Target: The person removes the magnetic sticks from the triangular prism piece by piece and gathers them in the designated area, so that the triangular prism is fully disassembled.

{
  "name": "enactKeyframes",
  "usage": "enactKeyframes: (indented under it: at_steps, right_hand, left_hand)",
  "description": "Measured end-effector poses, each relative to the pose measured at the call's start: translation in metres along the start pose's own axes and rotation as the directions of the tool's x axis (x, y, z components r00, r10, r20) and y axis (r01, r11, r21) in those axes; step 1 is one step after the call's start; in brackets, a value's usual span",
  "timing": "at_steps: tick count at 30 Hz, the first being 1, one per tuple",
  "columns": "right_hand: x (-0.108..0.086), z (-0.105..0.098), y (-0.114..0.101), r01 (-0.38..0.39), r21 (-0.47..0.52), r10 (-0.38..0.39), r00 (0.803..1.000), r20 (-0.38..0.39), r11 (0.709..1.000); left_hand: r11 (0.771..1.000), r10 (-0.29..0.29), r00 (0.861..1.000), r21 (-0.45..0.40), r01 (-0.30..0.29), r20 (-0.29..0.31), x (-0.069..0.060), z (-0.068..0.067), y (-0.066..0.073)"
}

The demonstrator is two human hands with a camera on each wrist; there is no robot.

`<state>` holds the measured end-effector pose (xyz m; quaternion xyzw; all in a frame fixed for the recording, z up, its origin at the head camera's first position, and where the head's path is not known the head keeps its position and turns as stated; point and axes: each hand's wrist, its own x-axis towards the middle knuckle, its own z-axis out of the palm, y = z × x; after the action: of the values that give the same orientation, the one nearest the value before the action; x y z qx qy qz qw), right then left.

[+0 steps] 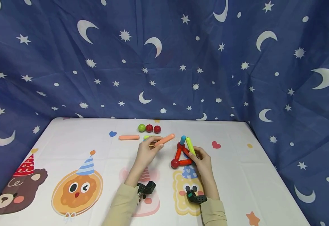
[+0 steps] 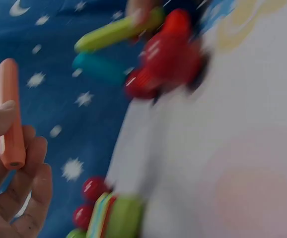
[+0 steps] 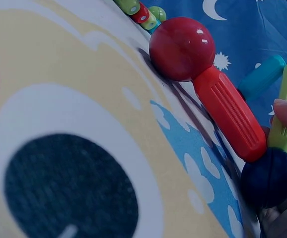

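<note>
In the head view, my left hand (image 1: pixel 148 147) pinches an orange stick (image 1: pixel 165 139) aloft, its far end clear of my fingers, probably so that tip can meet something freely. Just right of it, a red triangle (image 1: pixel 177 153) of sticks and balls sits on the white tablecloth (image 1: pixel 237 175), a blue stick (image 1: pixel 183 140) rising from its far ball. My right hand (image 1: pixel 203 160) holds a yellow-green stick (image 1: pixel 190 146) at the triangle's right corner. Three small balls (image 1: pixel 149 128) and a spare orange stick (image 1: pixel 129 137) lie beyond my left hand, seemingly aside yet within reach. In the left wrist view, my thumb presses the orange stick against my fingers, its lower end uncovered; the triangle is blurred. In the right wrist view, the yellow-green stick meets a dark blue ball (image 3: pixel 268 177), my thumb against the stick, perhaps steadying it upright; I cannot tell how firmly they join.
</note>
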<state>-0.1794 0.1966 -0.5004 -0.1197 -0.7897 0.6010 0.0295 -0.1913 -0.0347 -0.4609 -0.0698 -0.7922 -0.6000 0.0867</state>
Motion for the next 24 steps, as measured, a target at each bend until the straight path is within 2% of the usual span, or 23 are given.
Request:
enactKeyframes:
  at_steps: [5,11,15,18,24]
  right_hand:
    - [0.000,0.001,0.001,0.018,0.001,-0.018,1.000,-0.005,1.000]
    - [0.001,0.001,0.003,0.006,0.013,-0.005,1.000,-0.014,1.000]
    - [0.000,0.001,0.003,0.004,0.019,-0.004,1.000,-0.014,1.000]
    - [0.000,0.001,0.003,0.010,0.013,-0.009,1.000,-0.016,1.000]
    - [0.000,0.001,0.003,0.017,0.004,-0.017,1.000,-0.021,1.000]
  left_hand:
    - [0.998,-0.048,0.999,0.050,0.049,-0.024,0.005,-0.036,-0.002]
    - [0.976,-0.021,0.999,0.214,0.028,-0.036,0.012,-0.073,-0.015]
    - [0.942,-0.020,1.000,0.335,0.026,-0.022,0.016,-0.094,-0.025]
    - [0.905,-0.013,1.000,0.425,0.015,-0.009,0.020,-0.106,-0.034]
    - [0.827,-0.014,0.999,0.562,-0.016,0.048,0.026,-0.120,-0.046]
